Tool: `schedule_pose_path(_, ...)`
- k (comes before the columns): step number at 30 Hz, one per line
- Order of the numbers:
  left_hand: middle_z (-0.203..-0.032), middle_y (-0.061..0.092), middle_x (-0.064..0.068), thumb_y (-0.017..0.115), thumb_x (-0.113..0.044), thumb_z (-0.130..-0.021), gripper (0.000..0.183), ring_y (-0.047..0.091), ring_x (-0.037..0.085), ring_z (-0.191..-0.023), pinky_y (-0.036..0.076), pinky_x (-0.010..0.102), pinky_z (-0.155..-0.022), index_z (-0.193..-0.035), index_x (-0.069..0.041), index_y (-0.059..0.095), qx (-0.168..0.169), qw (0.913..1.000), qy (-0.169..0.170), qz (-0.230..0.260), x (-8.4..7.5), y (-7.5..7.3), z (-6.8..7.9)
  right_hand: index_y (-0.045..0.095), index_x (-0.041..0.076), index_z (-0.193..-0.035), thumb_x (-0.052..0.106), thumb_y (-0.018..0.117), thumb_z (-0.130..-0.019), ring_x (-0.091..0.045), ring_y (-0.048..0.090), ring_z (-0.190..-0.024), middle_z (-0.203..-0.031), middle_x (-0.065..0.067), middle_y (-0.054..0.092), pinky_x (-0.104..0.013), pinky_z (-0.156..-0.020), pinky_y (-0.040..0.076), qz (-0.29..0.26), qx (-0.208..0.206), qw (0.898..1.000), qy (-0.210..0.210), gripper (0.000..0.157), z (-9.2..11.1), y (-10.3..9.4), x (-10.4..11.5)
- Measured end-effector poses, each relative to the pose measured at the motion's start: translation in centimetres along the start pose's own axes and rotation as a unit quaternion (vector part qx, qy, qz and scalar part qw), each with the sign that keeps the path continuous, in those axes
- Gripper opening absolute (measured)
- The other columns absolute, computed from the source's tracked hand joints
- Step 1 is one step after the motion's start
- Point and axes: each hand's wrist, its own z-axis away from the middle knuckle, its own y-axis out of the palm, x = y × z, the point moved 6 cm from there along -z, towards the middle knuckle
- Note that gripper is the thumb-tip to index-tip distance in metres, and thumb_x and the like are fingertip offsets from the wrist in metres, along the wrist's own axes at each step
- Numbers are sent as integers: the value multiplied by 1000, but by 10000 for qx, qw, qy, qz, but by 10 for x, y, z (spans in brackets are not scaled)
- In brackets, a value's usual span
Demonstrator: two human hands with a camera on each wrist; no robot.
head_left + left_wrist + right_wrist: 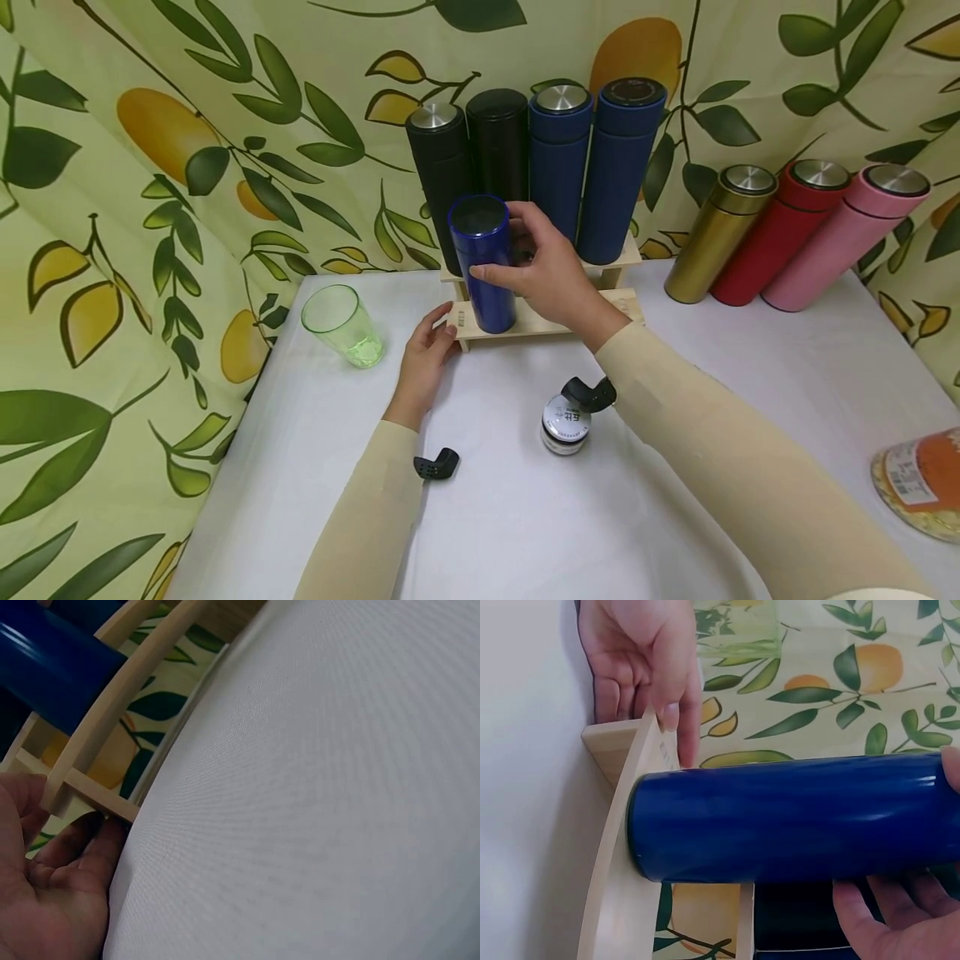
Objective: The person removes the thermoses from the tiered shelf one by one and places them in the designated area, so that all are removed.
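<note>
A glossy blue thermos bottle (486,275) stands upright near the left end of the lower step of a wooden two-step rack (551,321). My right hand (551,271) grips it, thumb on the near side and fingers round its right side; in the right wrist view the bottle's base (641,829) meets the wood. My left hand (426,358) holds the rack's left end, its thumb and fingers at the edge of the board (90,742). On the upper step behind stand two black bottles (501,142) and two matte dark blue bottles (622,167).
A green glass (337,321) stands left of the rack. Gold (716,237), red (776,237) and pink (843,237) bottles stand at the right against the patterned curtain (300,142). A small white-lidded jar (566,425) is in front; a jar with an orange label (922,479) is at far right.
</note>
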Motion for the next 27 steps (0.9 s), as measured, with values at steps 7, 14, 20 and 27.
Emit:
schedule_pose_path(7, -151, 58, 19, 56, -12, -115, 47, 58, 28, -138, 53, 38, -111, -162, -12, 52, 9, 10000, -37, 33, 2, -1, 0, 52, 17, -156, 19, 92, -92, -31, 61, -130, -143, -10, 61, -60, -111, 49, -127, -152, 9998, -23, 75, 7, -8, -1)
schedule_pose_path(14, -152, 59, 16, 58, -15, -115, 47, 59, 26, -138, 53, 36, -109, -162, -15, 53, -34, 9999, -86, -125, 4, -1, 0, 53, 14, -155, 15, 91, -92, -30, 62, -128, -140, -11, 62, -58, -111, 49, -209, -373, 9990, -165, 74, 15, -24, 2)
schedule_pose_path(20, -151, 60, 17, 58, -16, -115, 47, 60, 28, -137, 53, 37, -110, -162, -16, 53, -15, 9997, -136, -189, 3, -1, 1, 53, 12, -153, 13, 90, -93, -27, 63, -125, -137, -9, 63, -56, -107, 54, -279, -610, 9974, -275, 71, 25, -43, 5)
schedule_pose_path(27, -151, 60, 17, 56, -12, -115, 47, 60, 26, -138, 53, 34, -110, -162, -16, 52, -13, 9999, -125, -82, 2, 0, 0, 54, 17, -153, 15, 89, -94, -30, 61, -131, -142, -9, 62, -53, -111, 51, -210, -963, 9950, -146, 68, 39, -69, 5)
